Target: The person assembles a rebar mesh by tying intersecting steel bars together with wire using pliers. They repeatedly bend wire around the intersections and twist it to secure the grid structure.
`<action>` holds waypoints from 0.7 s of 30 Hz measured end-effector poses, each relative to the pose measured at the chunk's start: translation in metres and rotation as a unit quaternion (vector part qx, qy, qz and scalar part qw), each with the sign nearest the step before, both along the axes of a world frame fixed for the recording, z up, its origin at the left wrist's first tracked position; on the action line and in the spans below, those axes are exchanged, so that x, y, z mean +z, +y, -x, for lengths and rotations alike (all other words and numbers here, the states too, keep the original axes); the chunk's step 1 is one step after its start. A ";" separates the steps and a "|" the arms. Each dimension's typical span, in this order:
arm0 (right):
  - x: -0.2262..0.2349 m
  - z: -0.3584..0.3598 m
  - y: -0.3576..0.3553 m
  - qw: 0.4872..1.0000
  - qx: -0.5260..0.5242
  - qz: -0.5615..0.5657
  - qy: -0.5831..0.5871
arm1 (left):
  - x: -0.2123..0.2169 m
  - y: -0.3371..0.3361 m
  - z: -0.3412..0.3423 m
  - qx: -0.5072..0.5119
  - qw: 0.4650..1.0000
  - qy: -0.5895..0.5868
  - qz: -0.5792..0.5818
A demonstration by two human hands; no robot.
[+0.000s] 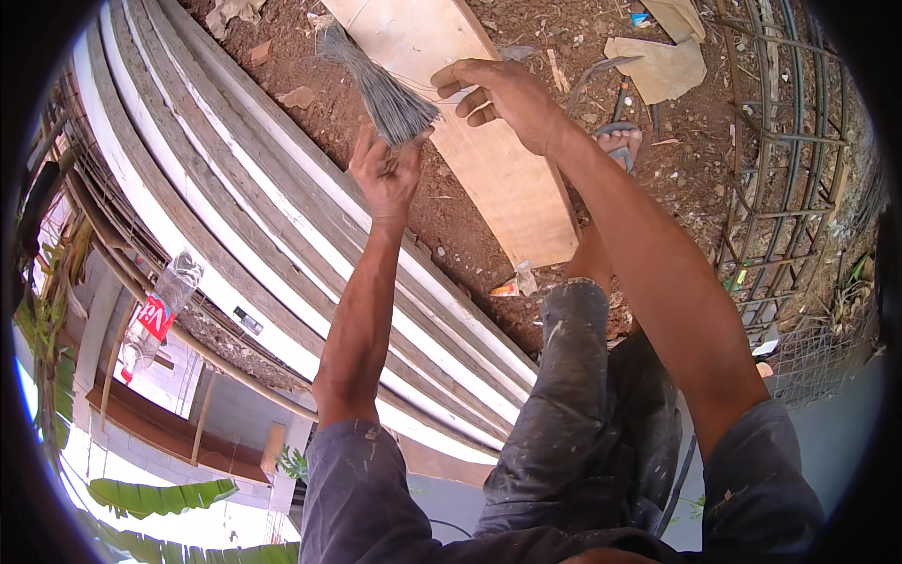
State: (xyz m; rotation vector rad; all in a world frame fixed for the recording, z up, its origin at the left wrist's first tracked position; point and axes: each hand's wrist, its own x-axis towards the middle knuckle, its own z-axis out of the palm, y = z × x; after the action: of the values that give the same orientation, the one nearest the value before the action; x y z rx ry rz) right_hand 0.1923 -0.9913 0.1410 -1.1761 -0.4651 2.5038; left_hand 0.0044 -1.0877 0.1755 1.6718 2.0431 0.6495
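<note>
The wire bundle (381,89) is held by the left hand (387,177), to the left of the right hand (507,105), which is poised in view over the plank (507,193). By the soil (451,226) the plank is supported; to its left, long boards (282,202) are laid side by side. Beyond the boards, at far left, a bottle (162,315) is placed. Right of the plank, a foot (620,143) and paper scraps (662,70) are seen, flanked farther right by steel bars (794,141). Below these bars, wire mesh (817,362) is located.

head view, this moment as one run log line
left hand: at near end of grey wire bundle | right hand: partly curled, over wooden board
</note>
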 end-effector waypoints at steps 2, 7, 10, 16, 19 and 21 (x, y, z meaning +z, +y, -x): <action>0.003 0.007 -0.004 0.988 0.108 -0.109 -0.034 | 0.002 -0.001 0.002 0.011 1.000 -0.008 0.005; -0.010 0.017 -0.009 0.958 0.135 -0.246 -0.065 | 0.010 0.000 0.002 0.008 0.999 -0.023 0.037; -0.006 0.020 -0.005 0.974 0.149 -0.162 -0.046 | 0.008 -0.007 0.009 0.011 0.999 -0.008 0.047; 0.006 0.022 0.006 0.959 0.195 -0.186 -0.092 | 0.009 -0.008 0.010 0.020 0.999 -0.035 0.036; -0.005 0.020 0.004 0.973 0.166 -0.128 -0.096 | 0.006 -0.003 0.008 -0.009 0.999 -0.022 -0.038; -0.011 0.019 0.002 0.989 0.134 -0.055 -0.040 | 0.001 -0.011 0.015 -0.023 0.999 -0.003 -0.034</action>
State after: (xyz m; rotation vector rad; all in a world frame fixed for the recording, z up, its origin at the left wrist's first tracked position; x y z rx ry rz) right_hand 0.1734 -0.9889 0.1296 -1.2470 -0.8202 2.6179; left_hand -0.0107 -1.0982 0.1763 1.7473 1.9923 0.7160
